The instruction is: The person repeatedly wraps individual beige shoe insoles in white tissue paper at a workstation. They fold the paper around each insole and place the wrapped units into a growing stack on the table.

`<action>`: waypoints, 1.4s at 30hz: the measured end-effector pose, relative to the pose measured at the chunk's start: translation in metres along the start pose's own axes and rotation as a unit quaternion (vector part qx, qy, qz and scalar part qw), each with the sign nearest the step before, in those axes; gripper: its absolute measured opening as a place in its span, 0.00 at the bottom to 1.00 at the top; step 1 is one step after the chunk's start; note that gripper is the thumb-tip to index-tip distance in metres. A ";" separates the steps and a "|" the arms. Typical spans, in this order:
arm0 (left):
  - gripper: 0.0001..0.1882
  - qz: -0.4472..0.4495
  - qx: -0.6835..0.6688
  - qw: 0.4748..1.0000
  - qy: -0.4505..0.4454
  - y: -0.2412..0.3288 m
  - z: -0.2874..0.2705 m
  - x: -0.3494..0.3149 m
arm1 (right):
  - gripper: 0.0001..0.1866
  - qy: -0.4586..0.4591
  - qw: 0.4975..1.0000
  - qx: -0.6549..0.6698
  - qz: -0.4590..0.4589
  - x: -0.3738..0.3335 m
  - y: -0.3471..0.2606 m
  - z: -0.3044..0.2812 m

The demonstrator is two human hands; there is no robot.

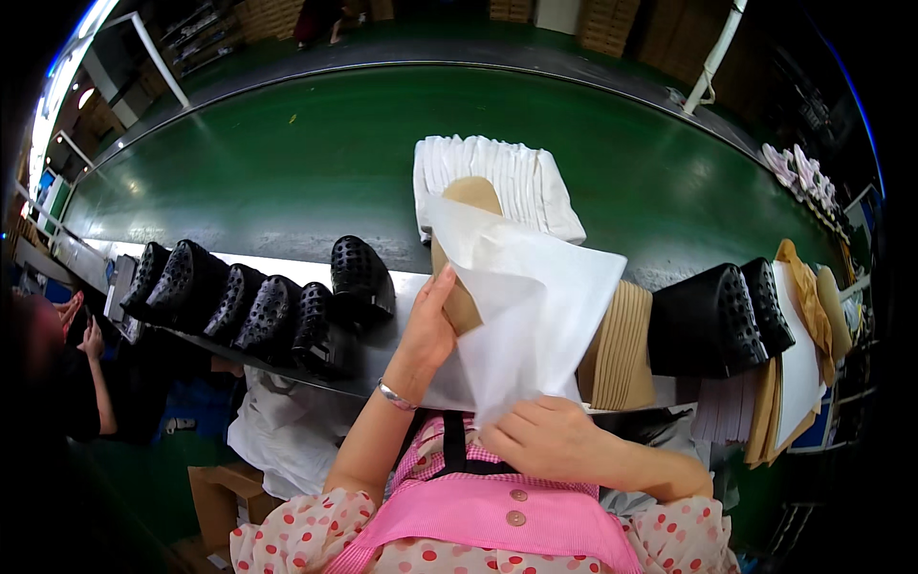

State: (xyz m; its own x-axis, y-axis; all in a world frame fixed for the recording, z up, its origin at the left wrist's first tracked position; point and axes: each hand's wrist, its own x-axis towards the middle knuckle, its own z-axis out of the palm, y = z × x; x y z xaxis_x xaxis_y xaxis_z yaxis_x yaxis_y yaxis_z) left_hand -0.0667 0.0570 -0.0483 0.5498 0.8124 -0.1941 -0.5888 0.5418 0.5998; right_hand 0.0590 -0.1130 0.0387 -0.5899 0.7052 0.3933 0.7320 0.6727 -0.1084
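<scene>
A tan insole (472, 194) stands tilted in front of me, gripped along its left edge by my left hand (430, 330), thumb on its face. A thin white sheet (535, 277), like tissue paper, lies across the insole and hides most of it. My right hand (540, 435) is closed on the sheet's lower edge, near my apron. Just right of the sheet, a row of similar tan insoles (623, 349) is packed side by side. Behind the insole in my hand sits a stack of folded white pieces (540, 187).
Black perforated wedge shoes (268, 311) line the bench's left side, one (361, 277) set apart. More black shoes (706, 320) stand right, beside white and tan sheets (798, 354). A green conveyor belt (316, 163) runs beyond. Another person's hand (91, 340) shows at far left.
</scene>
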 end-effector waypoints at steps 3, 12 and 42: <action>0.22 0.015 -0.027 0.998 -0.048 0.000 -0.003 0.008 | 0.09 -0.025 0.998 0.027 0.046 -0.027 0.004 0.008; 0.28 -0.116 -0.122 0.983 -0.074 -0.010 0.025 -0.011 | 0.18 0.198 0.940 0.141 0.242 0.002 0.043 -0.041; 0.23 -0.047 -0.129 0.985 -0.100 -0.018 0.021 0.030 | 0.29 0.136 0.946 0.067 0.287 0.101 0.155 -0.002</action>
State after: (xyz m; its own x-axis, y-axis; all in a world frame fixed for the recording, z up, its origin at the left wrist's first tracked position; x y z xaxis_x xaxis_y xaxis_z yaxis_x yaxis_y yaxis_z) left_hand -0.0272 0.0676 -0.0486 0.7003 0.7106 -0.0671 -0.6460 0.6710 0.3640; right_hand 0.1134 0.0615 0.0634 0.0144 0.8913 0.4533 0.8440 0.2322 -0.4835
